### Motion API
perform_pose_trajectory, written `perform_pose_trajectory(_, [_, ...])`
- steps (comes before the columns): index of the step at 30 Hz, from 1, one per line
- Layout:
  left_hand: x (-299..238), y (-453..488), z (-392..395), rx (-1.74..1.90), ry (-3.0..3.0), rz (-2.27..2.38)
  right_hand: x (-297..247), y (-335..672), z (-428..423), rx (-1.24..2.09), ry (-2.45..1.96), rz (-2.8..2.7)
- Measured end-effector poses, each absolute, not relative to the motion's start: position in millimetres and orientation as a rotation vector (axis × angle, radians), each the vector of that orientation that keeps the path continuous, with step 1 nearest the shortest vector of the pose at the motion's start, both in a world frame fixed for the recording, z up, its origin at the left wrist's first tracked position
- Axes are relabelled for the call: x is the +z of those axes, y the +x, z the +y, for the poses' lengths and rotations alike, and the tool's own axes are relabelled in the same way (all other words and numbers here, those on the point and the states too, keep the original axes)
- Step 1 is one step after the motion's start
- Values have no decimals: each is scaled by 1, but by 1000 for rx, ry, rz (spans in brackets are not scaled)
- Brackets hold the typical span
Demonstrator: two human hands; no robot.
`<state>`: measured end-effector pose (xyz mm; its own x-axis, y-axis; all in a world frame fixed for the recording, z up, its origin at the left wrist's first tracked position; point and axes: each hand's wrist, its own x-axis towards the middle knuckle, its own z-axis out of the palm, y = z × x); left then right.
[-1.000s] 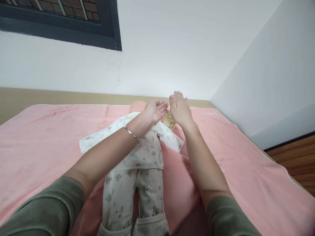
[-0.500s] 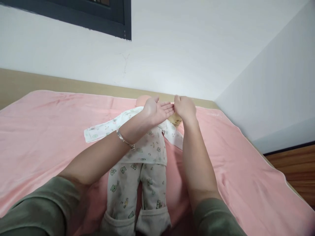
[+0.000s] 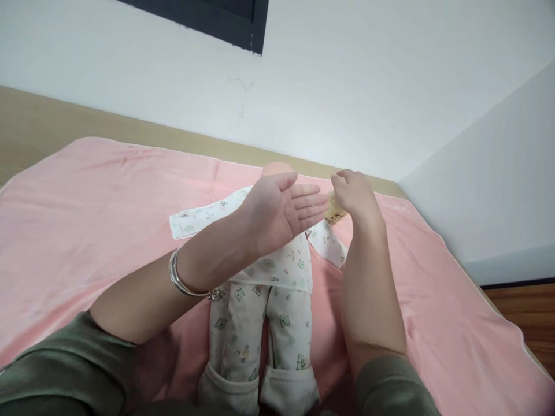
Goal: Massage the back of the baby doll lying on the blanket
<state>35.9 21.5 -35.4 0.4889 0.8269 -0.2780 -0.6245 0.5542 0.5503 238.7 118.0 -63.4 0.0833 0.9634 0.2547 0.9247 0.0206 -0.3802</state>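
Observation:
A doll in a white top and white trousers (image 3: 284, 318) printed with small animals lies on its back, its legs towards me. Only the rounded top of its head (image 3: 277, 169) shows past my wrist. Over the doll's chest, my left hand (image 3: 281, 214) is open, palm up and fingers stretched to the right. My right hand (image 3: 358, 193) is closed beside a small yellowish container (image 3: 335, 209) with dark print. What its fingers hold, if anything, is hidden. The container stands by the doll's sleeve (image 3: 327, 242), partly behind my right hand.
A pink blanket (image 3: 108, 190) lies under the doll, covering most of a wooden surface with a pale edge (image 3: 87, 112). White walls (image 3: 347, 75) rise behind and on the right. A dark frame (image 3: 225, 17) is set in the back wall.
My left hand has come nearer to the camera, with the palm showing more. The right hand has moved away from its fingertips to the right. The whole view has shifted slightly.

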Motion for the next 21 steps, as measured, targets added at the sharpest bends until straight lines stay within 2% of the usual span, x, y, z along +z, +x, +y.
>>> perform_pose_trajectory(5, [-28,33,11,928,428,553,-59,236,115,269,-1995,-1725])
perform_pose_trajectory(12, [-24,28,5,949,484,584,-40,230,87,206,-2022,-1704])
perform_pose_trajectory(17, [-18,26,-2,983,494,602,-22,191,32,144,-1698,-1793])
perform_pose_trajectory(21, [-8,15,-9,976,464,532,-36,143,-10,157,-1346,-2055])
